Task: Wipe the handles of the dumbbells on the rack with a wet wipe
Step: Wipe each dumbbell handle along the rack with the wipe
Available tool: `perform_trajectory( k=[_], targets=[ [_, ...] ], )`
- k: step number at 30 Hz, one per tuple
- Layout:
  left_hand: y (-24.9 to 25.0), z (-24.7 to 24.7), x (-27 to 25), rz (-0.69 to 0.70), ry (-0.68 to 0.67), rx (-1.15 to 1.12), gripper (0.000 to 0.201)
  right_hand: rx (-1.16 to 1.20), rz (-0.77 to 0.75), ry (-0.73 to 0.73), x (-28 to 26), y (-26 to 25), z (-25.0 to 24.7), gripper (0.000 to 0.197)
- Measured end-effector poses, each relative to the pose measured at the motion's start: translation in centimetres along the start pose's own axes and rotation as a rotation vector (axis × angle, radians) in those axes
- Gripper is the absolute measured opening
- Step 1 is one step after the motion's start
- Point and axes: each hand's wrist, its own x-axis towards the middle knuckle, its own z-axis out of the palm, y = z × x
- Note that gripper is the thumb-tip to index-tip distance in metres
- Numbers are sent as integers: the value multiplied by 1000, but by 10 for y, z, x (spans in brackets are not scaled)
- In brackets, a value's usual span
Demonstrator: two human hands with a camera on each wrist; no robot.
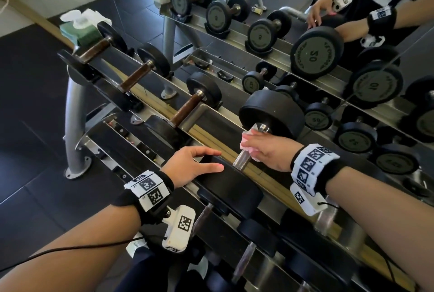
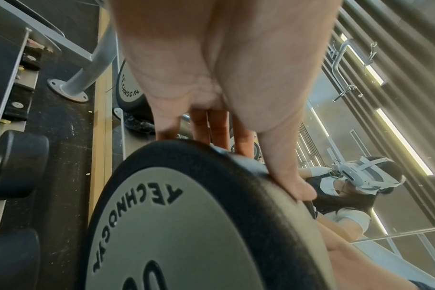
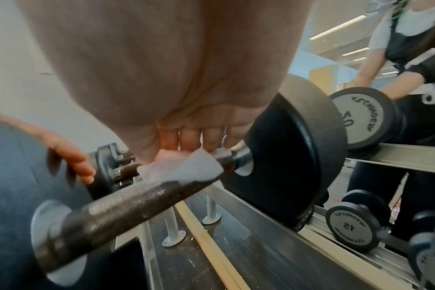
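A big black dumbbell lies on the top shelf of the rack (image 1: 164, 85), its steel handle (image 1: 243, 160) (image 3: 127, 208) running between a near head (image 1: 232, 188) (image 2: 186, 225) and a far head (image 1: 272, 113) (image 3: 286, 157). My right hand (image 1: 265, 148) (image 3: 174, 78) grips a white wet wipe (image 1: 249, 138) (image 3: 186, 166) wrapped over the handle's far end. My left hand (image 1: 190, 165) (image 2: 224, 98) rests on the near head with its fingers fairly straight over the rim; its fingertips (image 3: 70, 157) also show in the right wrist view.
Three smaller dumbbells with brown handles (image 1: 185, 109) sit further left on the same shelf. A green pack of wipes (image 1: 82, 26) stands at the rack's far left end. Lower shelves hold more dumbbells (image 1: 246, 258). A mirror (image 1: 317, 52) behind reflects the rack and me.
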Motion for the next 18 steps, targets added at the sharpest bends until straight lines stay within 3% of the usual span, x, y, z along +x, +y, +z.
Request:
perform_trajectory(
  k=[3,8,13,18],
  targets=[
    [-3,2,-1,9,9,-32,57,38,30,77,7,-3,0,39],
    [-8,1,1,36,30,-28,56,-59,-33,57,22,4,2,28],
    [-9,3,1,59,50,-39,59,-173,-13,14,32,-2,10,41],
    [-11,4,2,43,51,-88,49,-122,-170,2,30,-9,21,44]
  ],
)
